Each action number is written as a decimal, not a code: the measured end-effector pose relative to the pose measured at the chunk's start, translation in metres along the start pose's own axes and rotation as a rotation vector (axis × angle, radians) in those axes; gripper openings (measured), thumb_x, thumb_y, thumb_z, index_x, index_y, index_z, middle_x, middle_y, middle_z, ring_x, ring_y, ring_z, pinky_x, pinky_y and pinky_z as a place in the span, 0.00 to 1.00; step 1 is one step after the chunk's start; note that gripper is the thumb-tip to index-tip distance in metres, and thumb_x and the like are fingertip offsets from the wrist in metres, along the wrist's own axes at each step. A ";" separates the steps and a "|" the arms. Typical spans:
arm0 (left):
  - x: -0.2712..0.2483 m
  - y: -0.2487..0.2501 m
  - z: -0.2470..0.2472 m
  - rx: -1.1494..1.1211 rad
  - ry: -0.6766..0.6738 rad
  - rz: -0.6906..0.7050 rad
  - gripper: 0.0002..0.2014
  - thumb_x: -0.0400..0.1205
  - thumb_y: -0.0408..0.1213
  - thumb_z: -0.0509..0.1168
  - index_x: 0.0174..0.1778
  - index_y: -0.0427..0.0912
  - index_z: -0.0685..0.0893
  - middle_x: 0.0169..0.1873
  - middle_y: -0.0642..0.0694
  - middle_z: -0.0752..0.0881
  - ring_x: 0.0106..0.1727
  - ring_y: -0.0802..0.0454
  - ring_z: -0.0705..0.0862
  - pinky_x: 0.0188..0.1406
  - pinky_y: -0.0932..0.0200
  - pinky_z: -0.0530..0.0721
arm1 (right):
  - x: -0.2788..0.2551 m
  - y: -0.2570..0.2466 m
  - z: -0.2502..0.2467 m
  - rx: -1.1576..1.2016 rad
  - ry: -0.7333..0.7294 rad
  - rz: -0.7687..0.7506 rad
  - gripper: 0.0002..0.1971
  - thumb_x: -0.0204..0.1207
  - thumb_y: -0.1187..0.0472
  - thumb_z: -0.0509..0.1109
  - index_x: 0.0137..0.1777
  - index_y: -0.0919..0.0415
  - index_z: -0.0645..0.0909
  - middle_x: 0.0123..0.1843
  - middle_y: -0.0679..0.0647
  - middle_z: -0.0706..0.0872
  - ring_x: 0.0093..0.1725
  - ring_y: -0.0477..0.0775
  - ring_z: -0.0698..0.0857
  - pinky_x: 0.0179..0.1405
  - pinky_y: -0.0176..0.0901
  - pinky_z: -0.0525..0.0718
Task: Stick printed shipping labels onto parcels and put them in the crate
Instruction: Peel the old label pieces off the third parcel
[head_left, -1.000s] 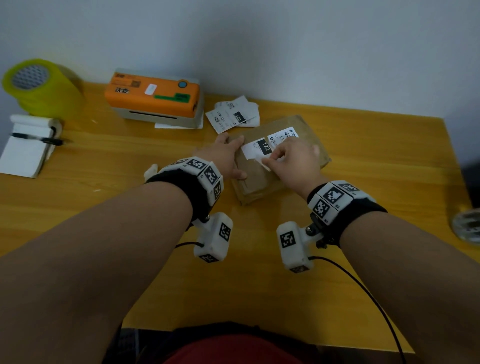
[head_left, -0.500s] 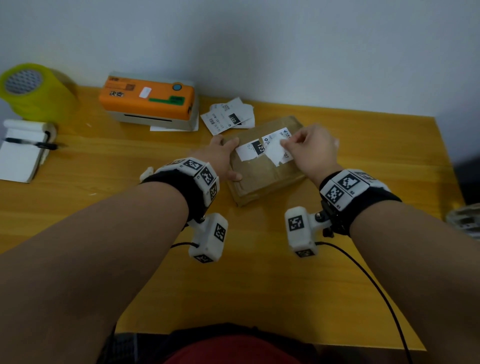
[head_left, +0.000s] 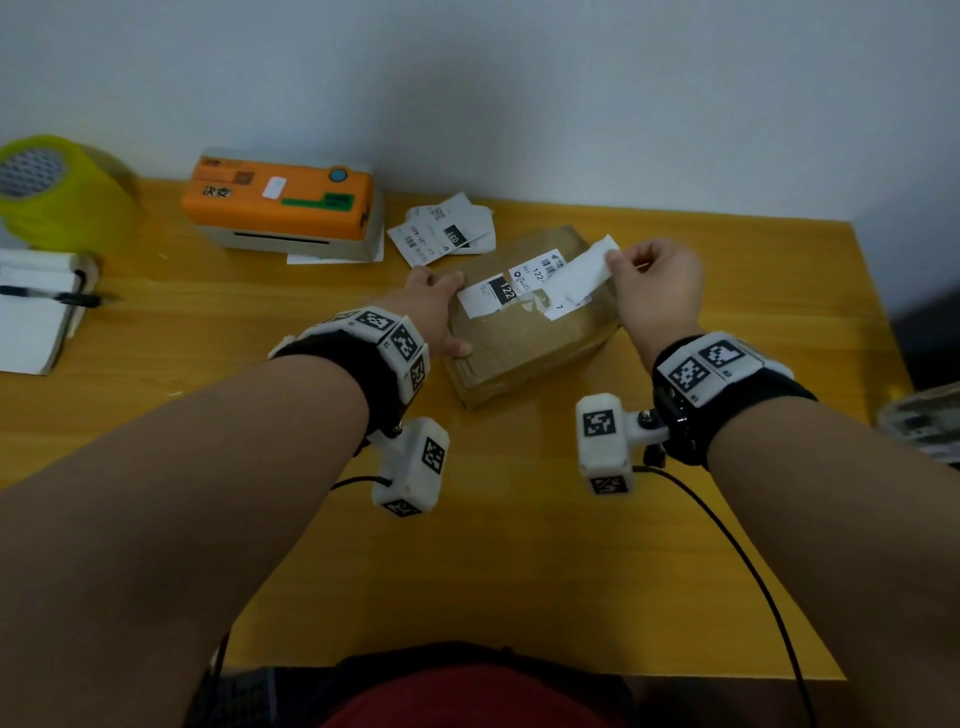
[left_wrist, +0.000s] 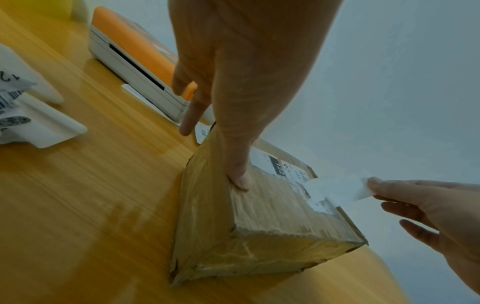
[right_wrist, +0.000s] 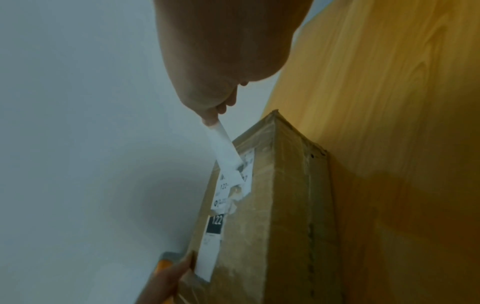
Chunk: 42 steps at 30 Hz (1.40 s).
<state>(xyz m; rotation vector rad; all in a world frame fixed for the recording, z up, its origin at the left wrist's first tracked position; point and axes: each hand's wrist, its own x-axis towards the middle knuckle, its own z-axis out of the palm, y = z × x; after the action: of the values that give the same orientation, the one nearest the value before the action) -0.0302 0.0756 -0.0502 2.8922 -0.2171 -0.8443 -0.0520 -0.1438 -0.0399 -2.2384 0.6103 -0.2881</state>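
A brown taped parcel (head_left: 519, 348) lies on the yellow table (head_left: 519, 545). A white shipping label (head_left: 496, 296) marked 122 is stuck on its top, torn in the middle. My left hand (head_left: 447, 317) presses on the parcel's left end, with the thumb (left_wrist: 239, 176) flat on top and the fingers (left_wrist: 189, 121) straight at the far corner. My right hand (head_left: 615, 257) pinches a white paper strip (head_left: 582, 273) and holds it up over the parcel's far right corner. The strip's lower end still clings to the label (right_wrist: 233, 185).
An orange label printer (head_left: 280, 208) stands at the back left, with loose printed labels (head_left: 441, 234) beside it. A yellow tape roll (head_left: 57, 192) and a notebook with a pen (head_left: 31, 312) are at the far left. A grey object (head_left: 924, 421) shows past the table's right edge.
My right hand has gone from the label's near edge up and to the right, lifting the white strip off the label. The left hand and the parcel have stayed put.
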 end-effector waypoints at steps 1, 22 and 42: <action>0.000 0.000 0.000 -0.001 0.000 -0.002 0.47 0.72 0.54 0.73 0.82 0.55 0.51 0.81 0.44 0.52 0.75 0.39 0.69 0.66 0.41 0.75 | -0.001 0.000 -0.001 0.003 0.002 -0.009 0.09 0.77 0.54 0.69 0.35 0.51 0.79 0.39 0.48 0.86 0.41 0.52 0.86 0.51 0.56 0.86; 0.003 -0.004 0.003 -0.059 0.028 0.000 0.48 0.71 0.51 0.75 0.82 0.52 0.53 0.80 0.41 0.54 0.75 0.38 0.69 0.70 0.41 0.74 | -0.017 0.012 -0.004 0.192 0.173 -0.043 0.04 0.84 0.59 0.58 0.49 0.56 0.72 0.43 0.49 0.78 0.42 0.50 0.77 0.41 0.43 0.78; 0.007 -0.009 0.006 -0.058 0.046 0.017 0.49 0.69 0.53 0.75 0.82 0.53 0.53 0.80 0.41 0.56 0.76 0.38 0.67 0.71 0.39 0.73 | -0.019 -0.010 -0.008 0.340 0.281 -0.129 0.05 0.86 0.63 0.50 0.48 0.60 0.65 0.34 0.43 0.69 0.30 0.39 0.68 0.29 0.31 0.69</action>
<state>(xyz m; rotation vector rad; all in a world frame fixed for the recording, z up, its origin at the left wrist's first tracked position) -0.0271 0.0825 -0.0601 2.8482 -0.2088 -0.7677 -0.0682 -0.1332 -0.0274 -1.9241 0.5173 -0.7261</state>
